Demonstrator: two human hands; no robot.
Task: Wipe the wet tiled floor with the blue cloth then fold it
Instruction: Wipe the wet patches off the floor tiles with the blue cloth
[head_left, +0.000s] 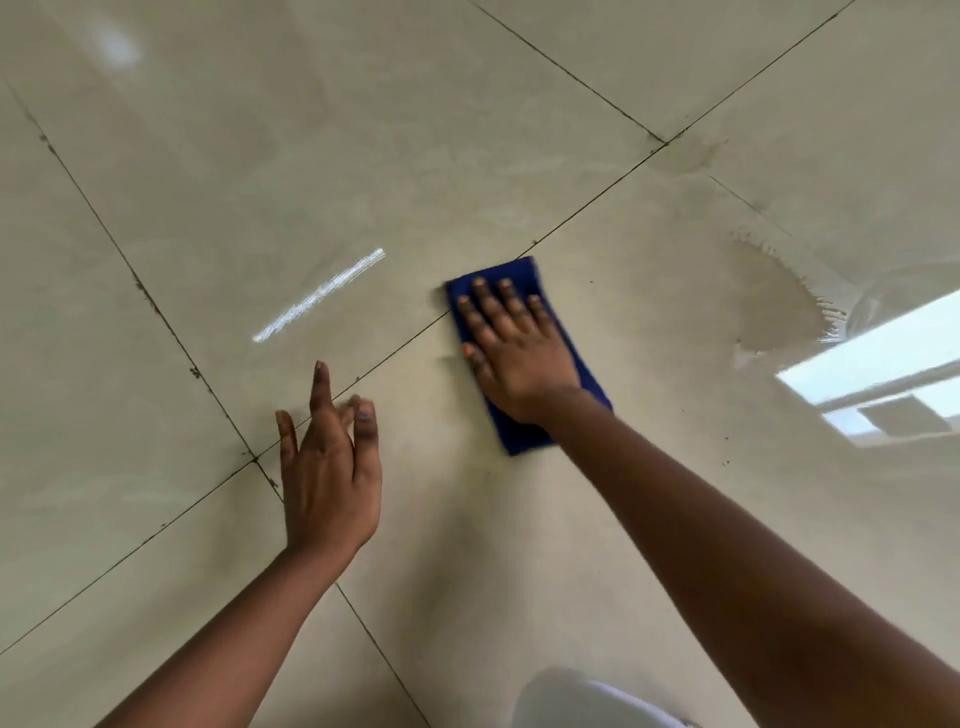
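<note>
Right hand (511, 353): flat, fingers spread, pressing the cloth (524, 358) on the floor (208, 156).
Left hand (327, 467): open, empty.
Tip: sweep toward the wet patch (774, 306), even pressure.

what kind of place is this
Probably an indoor room in a home or similar building: large glossy beige floor tiles with dark grout lines, a bright window reflection on them, and a blue cloth under the right hand.

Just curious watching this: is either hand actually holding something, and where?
Right hand presses flat on the middle of the blue cloth, not gripping it. Left hand holds nothing.
</note>
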